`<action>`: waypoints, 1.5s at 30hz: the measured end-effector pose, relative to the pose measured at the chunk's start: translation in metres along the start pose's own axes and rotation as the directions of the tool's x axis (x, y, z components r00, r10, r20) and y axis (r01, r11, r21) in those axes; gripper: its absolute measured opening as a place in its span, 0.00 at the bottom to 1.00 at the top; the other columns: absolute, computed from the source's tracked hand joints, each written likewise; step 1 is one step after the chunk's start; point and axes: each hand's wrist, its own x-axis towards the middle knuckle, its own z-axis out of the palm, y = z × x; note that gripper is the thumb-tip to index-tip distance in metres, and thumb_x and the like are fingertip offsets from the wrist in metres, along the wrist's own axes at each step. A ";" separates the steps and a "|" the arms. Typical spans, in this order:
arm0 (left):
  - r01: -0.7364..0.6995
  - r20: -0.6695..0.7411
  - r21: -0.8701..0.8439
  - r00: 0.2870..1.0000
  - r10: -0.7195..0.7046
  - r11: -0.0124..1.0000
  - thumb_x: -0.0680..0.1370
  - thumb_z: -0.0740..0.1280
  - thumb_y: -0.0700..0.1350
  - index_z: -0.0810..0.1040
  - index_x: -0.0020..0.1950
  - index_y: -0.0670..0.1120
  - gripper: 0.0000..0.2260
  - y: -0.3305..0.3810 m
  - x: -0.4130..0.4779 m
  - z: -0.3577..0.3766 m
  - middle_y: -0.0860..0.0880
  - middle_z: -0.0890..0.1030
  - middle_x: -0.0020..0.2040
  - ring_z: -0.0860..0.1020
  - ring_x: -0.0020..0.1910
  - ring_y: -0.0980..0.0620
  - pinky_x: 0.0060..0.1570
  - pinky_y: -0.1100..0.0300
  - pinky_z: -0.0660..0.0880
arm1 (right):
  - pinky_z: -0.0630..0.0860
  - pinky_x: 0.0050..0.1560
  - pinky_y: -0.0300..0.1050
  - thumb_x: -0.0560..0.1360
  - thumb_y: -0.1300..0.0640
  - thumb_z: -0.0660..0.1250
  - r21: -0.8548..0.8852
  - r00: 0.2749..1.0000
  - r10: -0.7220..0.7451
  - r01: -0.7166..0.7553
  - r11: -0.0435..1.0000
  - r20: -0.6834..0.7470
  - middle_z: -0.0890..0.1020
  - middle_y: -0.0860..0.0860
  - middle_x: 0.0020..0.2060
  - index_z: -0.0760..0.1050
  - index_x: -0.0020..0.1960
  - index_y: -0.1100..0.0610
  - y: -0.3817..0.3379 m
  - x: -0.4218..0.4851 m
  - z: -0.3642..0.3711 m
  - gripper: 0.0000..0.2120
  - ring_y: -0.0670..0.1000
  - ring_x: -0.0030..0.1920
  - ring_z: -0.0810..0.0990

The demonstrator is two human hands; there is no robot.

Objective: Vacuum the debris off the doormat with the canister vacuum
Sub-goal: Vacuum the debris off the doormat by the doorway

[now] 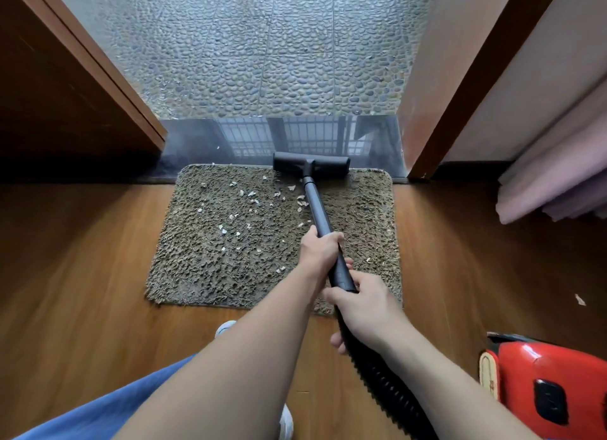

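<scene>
1. One doormat (203,268), brown and shaggy with rounded corners, lies flat on the wooden floor (82,259), its far edge against the dark, glossy threshold (197,137).
2. Debris (251,193): pale flakes, too many and too small for an exact count, lie mostly on the left and middle of the mat, with few to the right of the wand. One separate scrap (579,299) lies on the floor well to the right.
3. One canister vacuum (551,383), red, stands on the floor at near right, off the mat. One ribbed black hose (384,380) leads to one black wand (317,208), which ends in one floor head (289,164). The head sits across the mat's far edge, partly over the threshold.
4. Two hands hold the wand. The left hand (320,250) wraps it higher up, and the right hand (368,308) curls round its lower end where the hose joins.
5. Two white shoes (225,328) and a blue trouser leg (98,413) show near the mat's near edge.
6. Open room: bare boards lie on both sides of the mat. The left door frame (108,68) and the right door frame (476,78) flank the opening.
7. Beyond the threshold lies grey pebble paving (262,45). Pink fabric (558,176) hangs at right.
</scene>
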 end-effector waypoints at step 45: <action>0.124 -0.101 0.174 0.989 -0.107 0.977 0.78 0.64 0.39 0.62 0.78 0.45 0.28 -0.120 -0.139 -0.030 0.40 0.80 0.51 0.79 0.21 0.48 0.23 0.58 0.76 | 0.82 0.51 0.45 0.55 0.37 0.66 -0.099 0.988 0.091 -0.078 0.992 0.127 0.84 0.44 0.33 0.77 0.66 0.34 0.102 -0.141 0.017 0.37 0.48 0.40 0.86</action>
